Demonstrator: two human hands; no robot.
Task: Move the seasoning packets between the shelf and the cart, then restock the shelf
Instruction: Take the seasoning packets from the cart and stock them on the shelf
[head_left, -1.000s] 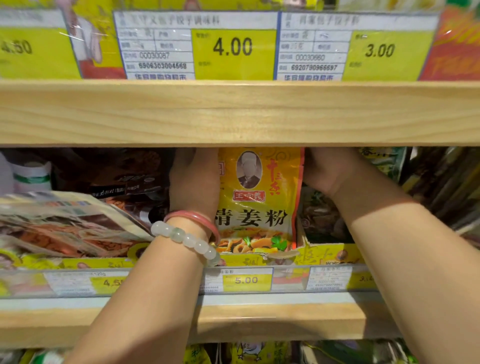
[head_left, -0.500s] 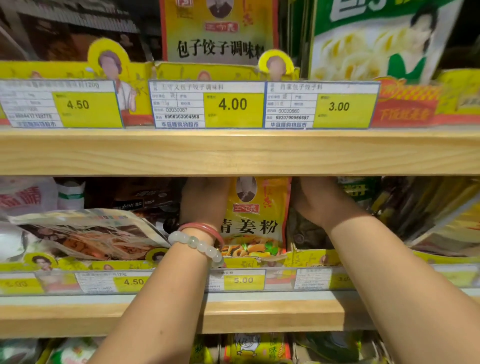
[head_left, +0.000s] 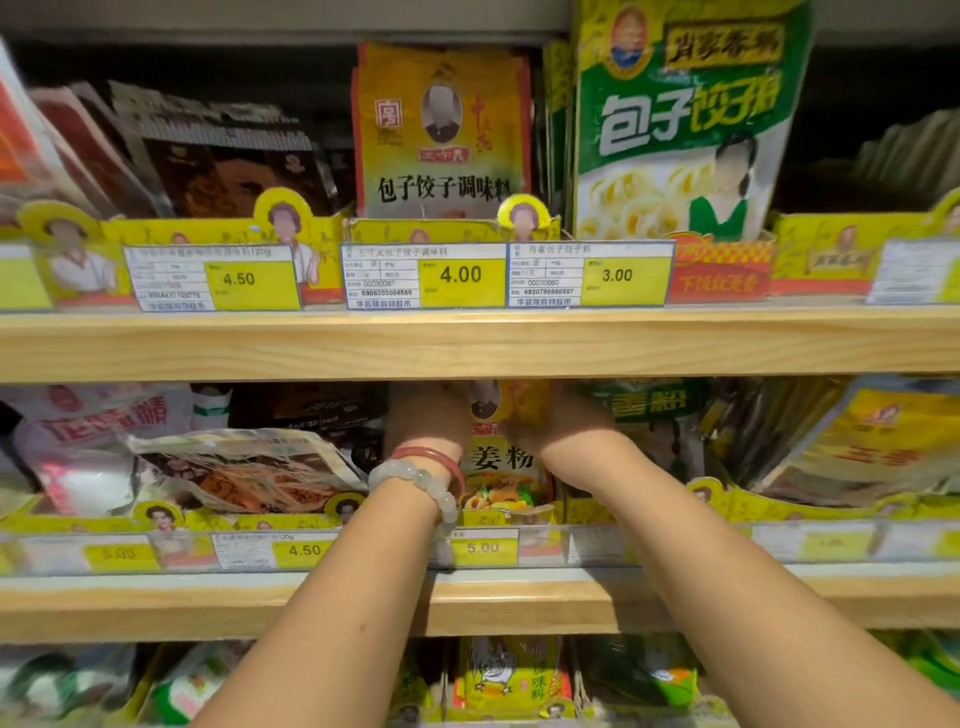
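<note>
A: Item one, middle tier?
B: Yellow foil ginger-powder packet (head_left: 506, 460), upright in its yellow cardboard display tray (head_left: 582, 512) on the light wooden shelf (head_left: 519, 603), above the 5.00 price tag (head_left: 483, 548).
A: Hands?
B: Left hand (head_left: 426, 421) against the packet's left edge, right hand (head_left: 561, 423) on its right edge near the top. Fingers run behind the upper shelf board (head_left: 467, 343); whether they clasp the packet, I cannot tell.
A: Left wrist?
B: Pale bead bracelet (head_left: 421, 486) beside a red bangle (head_left: 434, 457).
A: Neighbours?
B: Flat-lying noodle-print pouch (head_left: 244, 470) to the left; green five-spice packet (head_left: 654, 415) to the right.
A: Upper tier?
B: Yellow dumpling-seasoning packet (head_left: 441, 135) over the 4.00 tag (head_left: 460, 274); green-and-white dumpling-seasoning pouch (head_left: 680, 124) over the 3.00 tag (head_left: 617, 275).
</note>
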